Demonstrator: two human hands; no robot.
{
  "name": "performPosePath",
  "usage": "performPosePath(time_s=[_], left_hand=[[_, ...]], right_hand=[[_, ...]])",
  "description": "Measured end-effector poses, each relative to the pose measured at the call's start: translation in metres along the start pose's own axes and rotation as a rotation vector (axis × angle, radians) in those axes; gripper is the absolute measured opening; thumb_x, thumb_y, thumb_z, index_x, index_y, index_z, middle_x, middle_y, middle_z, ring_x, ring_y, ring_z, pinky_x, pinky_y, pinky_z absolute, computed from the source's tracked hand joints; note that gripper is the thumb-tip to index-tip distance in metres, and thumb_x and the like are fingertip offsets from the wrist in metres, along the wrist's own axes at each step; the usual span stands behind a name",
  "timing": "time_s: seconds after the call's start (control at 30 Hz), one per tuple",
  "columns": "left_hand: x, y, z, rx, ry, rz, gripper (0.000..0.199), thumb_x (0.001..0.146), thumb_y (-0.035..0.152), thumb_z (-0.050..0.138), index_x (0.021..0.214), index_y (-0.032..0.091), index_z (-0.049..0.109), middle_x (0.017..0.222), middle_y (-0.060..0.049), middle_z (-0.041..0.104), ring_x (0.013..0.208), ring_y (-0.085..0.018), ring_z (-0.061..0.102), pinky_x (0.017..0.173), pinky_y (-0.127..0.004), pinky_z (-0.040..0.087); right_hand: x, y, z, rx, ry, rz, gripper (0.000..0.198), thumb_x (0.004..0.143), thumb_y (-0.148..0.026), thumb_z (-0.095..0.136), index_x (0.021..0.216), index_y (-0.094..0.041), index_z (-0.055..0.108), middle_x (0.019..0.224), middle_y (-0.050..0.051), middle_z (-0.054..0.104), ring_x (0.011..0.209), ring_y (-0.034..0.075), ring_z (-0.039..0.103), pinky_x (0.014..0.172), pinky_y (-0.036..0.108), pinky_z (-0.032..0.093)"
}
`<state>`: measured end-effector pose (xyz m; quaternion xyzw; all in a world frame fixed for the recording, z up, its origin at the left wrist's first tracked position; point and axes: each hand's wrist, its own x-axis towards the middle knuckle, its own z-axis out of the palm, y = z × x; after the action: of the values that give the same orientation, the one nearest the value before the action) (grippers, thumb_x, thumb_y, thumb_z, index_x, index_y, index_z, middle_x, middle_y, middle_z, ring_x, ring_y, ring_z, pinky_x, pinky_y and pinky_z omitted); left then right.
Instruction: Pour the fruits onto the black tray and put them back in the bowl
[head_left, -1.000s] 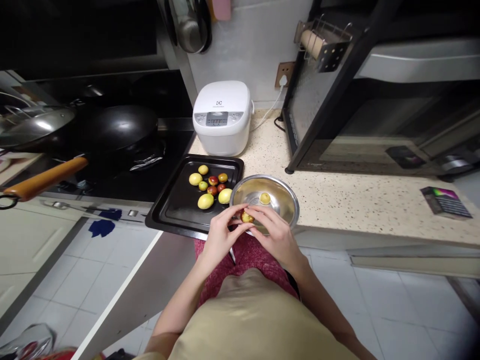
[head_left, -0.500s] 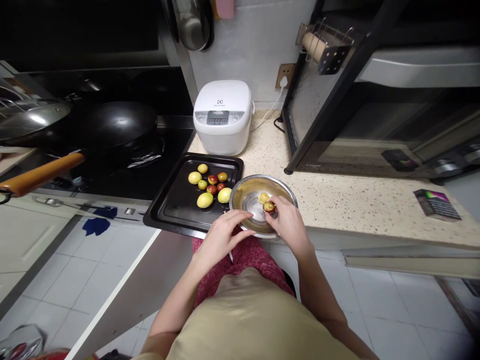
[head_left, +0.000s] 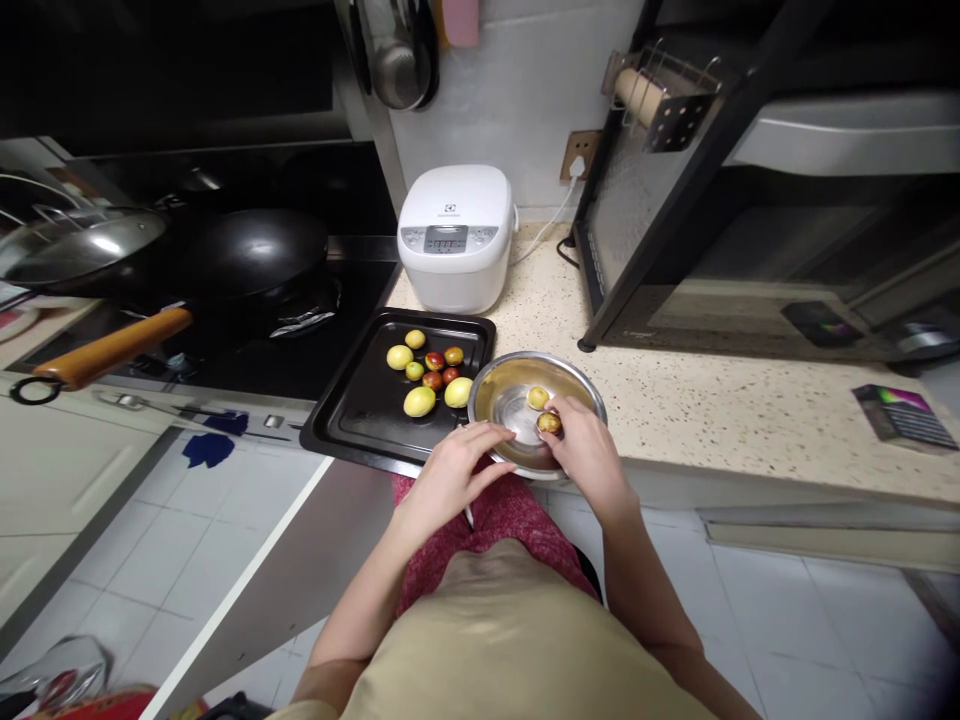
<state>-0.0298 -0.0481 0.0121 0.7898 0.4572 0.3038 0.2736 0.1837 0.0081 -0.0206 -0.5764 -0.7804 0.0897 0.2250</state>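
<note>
A metal bowl (head_left: 495, 375) stands at the counter's front edge, its left rim by the baking tray. Inside the bowl, my right hand (head_left: 589, 450) pinches a brown-and-yellow jujube (head_left: 549, 423) between thumb and fingers. A small yellow fruit (head_left: 537, 397) lies in the bowl just beyond it. My left hand (head_left: 457, 470) is over the bowl's near left rim, thumb and fingers apart with nothing between them; whether it touches the rim I cannot tell. On the black baking tray (head_left: 367, 415) lie several yellow lemons (head_left: 419, 402) and several red-brown jujubes (head_left: 433, 381).
A white rice cooker (head_left: 456, 240) stands behind the tray, plugged into a wall socket (head_left: 579, 155). To the left, a wok (head_left: 255, 250) with a wooden handle (head_left: 124, 345) sits on the stove. An oven (head_left: 735, 260) and a small box (head_left: 904, 415) are at right.
The view has shifted slightly, so everything appears a little further right. My right hand still holds the jujube, now turned to show more yellow. My left hand keeps nearly the same pose.
</note>
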Motion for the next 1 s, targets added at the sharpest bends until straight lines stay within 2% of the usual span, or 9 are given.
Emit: performPosePath(time_s=[0.1, 0.2, 0.3, 0.37, 0.47, 0.57, 0.73, 1.0], left_hand=[[0.002, -0.004, -0.002, -0.031, 0.039, 0.012, 0.03, 0.101, 0.034, 0.065, 0.128, 0.023, 0.067, 0.129, -0.01, 0.072, 0.123, -0.025, 0.067, 0.109, -0.041, 0.053], [0.004, -0.015, -0.011, -0.015, 0.168, 0.022, 0.026, 0.103, 0.031, 0.062, 0.126, 0.021, 0.068, 0.128, -0.01, 0.073, 0.123, -0.024, 0.067, 0.109, -0.041, 0.053], [0.01, -0.039, -0.026, 0.1, 0.296, -0.013, 0.024, 0.104, 0.028, 0.058, 0.123, 0.021, 0.069, 0.126, -0.011, 0.073, 0.121, -0.025, 0.068, 0.11, -0.045, 0.053], [0.017, -0.059, -0.039, 0.195, 0.315, -0.04, 0.024, 0.104, 0.026, 0.056, 0.123, 0.02, 0.069, 0.127, -0.011, 0.073, 0.123, -0.026, 0.067, 0.111, -0.047, 0.051], [0.036, -0.087, -0.057, 0.308, 0.271, -0.071, 0.025, 0.102, 0.021, 0.055, 0.124, 0.019, 0.068, 0.128, -0.012, 0.071, 0.123, -0.027, 0.066, 0.108, -0.047, 0.053], [0.063, -0.105, -0.069, 0.394, 0.17, -0.056, 0.03, 0.099, 0.017, 0.057, 0.127, 0.018, 0.067, 0.131, -0.013, 0.069, 0.123, -0.028, 0.066, 0.108, -0.046, 0.053], [0.102, -0.113, -0.074, 0.52, -0.049, -0.089, 0.031, 0.093, 0.014, 0.064, 0.124, 0.016, 0.07, 0.127, -0.014, 0.07, 0.114, -0.027, 0.069, 0.1, -0.039, 0.055], [0.129, -0.124, -0.068, 0.553, -0.094, -0.12, 0.018, 0.08, 0.008, 0.075, 0.096, 0.017, 0.074, 0.097, -0.009, 0.074, 0.091, -0.025, 0.069, 0.086, -0.034, 0.055]], right_hand=[[-0.001, 0.0, -0.001, 0.024, 0.001, 0.014, 0.024, 0.083, -0.007, 0.062, 0.104, -0.018, 0.065, 0.1, 0.011, 0.071, 0.095, 0.03, 0.07, 0.078, 0.04, 0.053], [-0.004, 0.001, -0.003, 0.067, 0.065, 0.014, 0.022, 0.087, -0.014, 0.061, 0.108, -0.018, 0.065, 0.101, 0.012, 0.071, 0.092, 0.031, 0.069, 0.076, 0.042, 0.054], [-0.006, 0.002, -0.007, 0.141, 0.158, -0.012, 0.019, 0.092, -0.02, 0.058, 0.108, -0.02, 0.065, 0.105, 0.012, 0.072, 0.095, 0.032, 0.069, 0.079, 0.045, 0.056], [-0.007, 0.001, -0.009, 0.203, 0.202, -0.031, 0.017, 0.094, -0.023, 0.056, 0.109, -0.02, 0.066, 0.107, 0.013, 0.072, 0.1, 0.032, 0.069, 0.084, 0.047, 0.056], [-0.008, -0.003, -0.01, 0.281, 0.235, -0.062, 0.015, 0.096, -0.025, 0.057, 0.108, -0.021, 0.066, 0.109, 0.013, 0.072, 0.103, 0.032, 0.069, 0.088, 0.048, 0.056], [-0.009, -0.005, -0.011, 0.329, 0.264, -0.086, 0.014, 0.097, -0.026, 0.058, 0.108, -0.022, 0.066, 0.108, 0.011, 0.073, 0.102, 0.03, 0.07, 0.09, 0.046, 0.056], [-0.013, -0.003, -0.017, 0.337, 0.34, -0.071, 0.011, 0.098, -0.027, 0.06, 0.105, -0.022, 0.067, 0.106, 0.01, 0.073, 0.1, 0.029, 0.071, 0.089, 0.044, 0.055], [-0.019, 0.0, -0.024, 0.36, 0.366, -0.037, 0.013, 0.099, -0.028, 0.057, 0.102, -0.022, 0.068, 0.104, 0.01, 0.074, 0.099, 0.027, 0.07, 0.089, 0.044, 0.056]])
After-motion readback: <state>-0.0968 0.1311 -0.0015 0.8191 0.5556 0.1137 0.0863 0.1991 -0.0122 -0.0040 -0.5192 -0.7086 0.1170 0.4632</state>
